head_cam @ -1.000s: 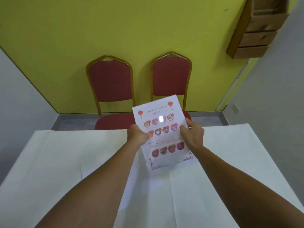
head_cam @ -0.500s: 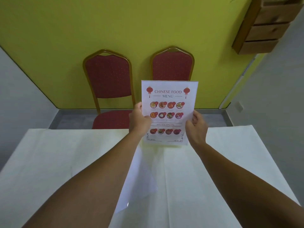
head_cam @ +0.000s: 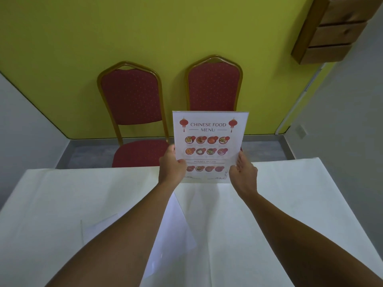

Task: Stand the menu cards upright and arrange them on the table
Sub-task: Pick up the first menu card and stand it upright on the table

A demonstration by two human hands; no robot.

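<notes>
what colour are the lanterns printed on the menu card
Red, one on each side of the title on the menu card; the head view shows them clearly.

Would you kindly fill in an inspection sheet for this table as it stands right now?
Surface: table under a white cloth, creased.
Job's things: menu card upright near the far edge, print facing the camera; flat sheets lying under the left forearm.
Clutter: nothing seen.
Grippers: left hand and right hand each pinch a lower side of the menu card.
Cables: nothing seen.
Surroundings: two red chairs, yellow wall, wooden shelf.
</notes>
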